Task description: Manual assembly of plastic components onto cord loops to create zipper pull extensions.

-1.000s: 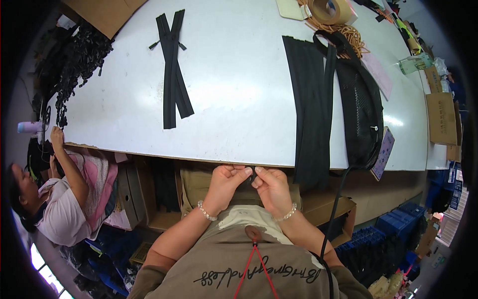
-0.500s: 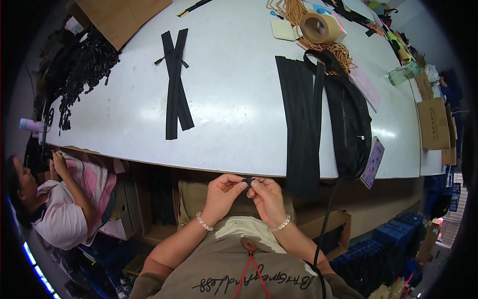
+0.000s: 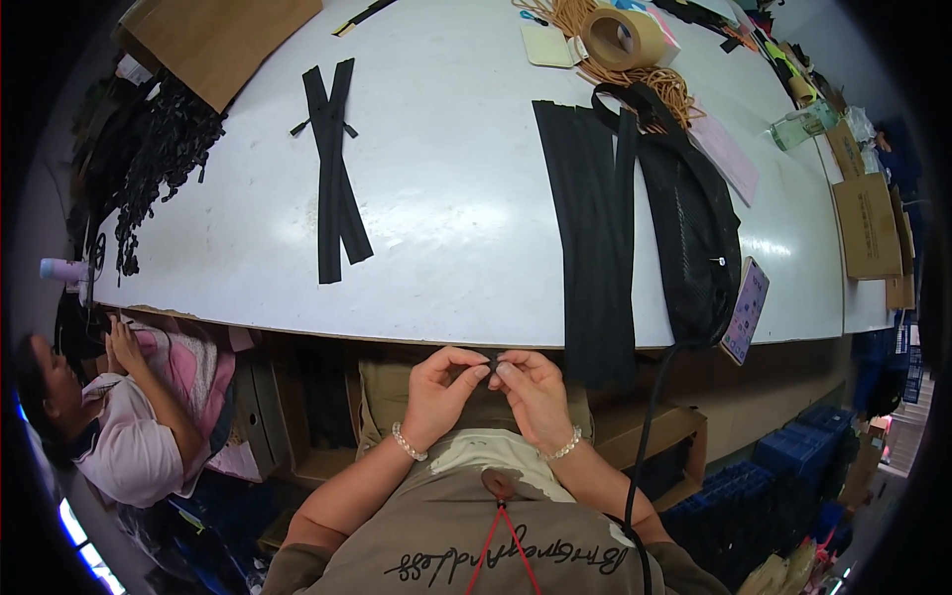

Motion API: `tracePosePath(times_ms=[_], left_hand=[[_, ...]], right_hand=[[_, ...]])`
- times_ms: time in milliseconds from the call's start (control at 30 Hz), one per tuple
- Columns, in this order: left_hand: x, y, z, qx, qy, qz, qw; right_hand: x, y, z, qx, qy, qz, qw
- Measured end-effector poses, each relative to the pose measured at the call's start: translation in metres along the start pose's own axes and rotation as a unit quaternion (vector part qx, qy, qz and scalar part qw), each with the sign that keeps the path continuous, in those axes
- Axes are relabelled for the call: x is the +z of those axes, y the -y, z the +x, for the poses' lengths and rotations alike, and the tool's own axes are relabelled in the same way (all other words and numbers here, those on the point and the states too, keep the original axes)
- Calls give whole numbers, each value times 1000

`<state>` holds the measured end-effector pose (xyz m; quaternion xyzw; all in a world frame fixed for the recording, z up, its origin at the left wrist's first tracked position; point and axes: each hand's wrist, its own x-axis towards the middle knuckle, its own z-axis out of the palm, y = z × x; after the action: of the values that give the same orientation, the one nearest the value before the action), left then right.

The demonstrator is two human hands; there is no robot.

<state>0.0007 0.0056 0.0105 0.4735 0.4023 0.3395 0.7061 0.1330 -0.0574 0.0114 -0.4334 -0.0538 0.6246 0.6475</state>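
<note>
At six o'clock, just off the near edge of the glossy white surface (image 3: 456,288), the bare left hand (image 3: 438,399) and bare right hand (image 3: 535,399) pinch a small black piece (image 3: 494,363) between thumbs and fingers, its shape mostly hidden. If either pinch loosens, it could well drop, as nothing visible supports it; a careless brush might drag the flat, matte black fabric strips (image 3: 591,238) overhanging the edge at one o'clock. Toward eleven o'clock, two slim black zipper strips (image 3: 330,183) lie crossed, straight-edged
</note>
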Motion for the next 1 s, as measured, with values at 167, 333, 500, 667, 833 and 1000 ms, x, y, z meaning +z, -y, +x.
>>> tracePosePath(times_ms=[167,333,500,667,833,1000], left_hand=[[-2,16,2,-86,-19,-41,995],[1,12,5,-86,-22,-97,991],[0,-1,5,-144,-17,-120,982],[3,-12,10,-172,-25,-111,978],[4,-14,14,-164,-21,-115,980],[-6,14,14,-163,-22,-91,982]], right_hand=[[-11,-5,6,72,-21,10,997],[-2,2,10,74,-17,-16,997],[7,2,12,67,-28,31,997],[8,4,16,120,-55,91,987],[11,3,19,100,-55,133,985],[6,-2,20,134,-64,142,979]])
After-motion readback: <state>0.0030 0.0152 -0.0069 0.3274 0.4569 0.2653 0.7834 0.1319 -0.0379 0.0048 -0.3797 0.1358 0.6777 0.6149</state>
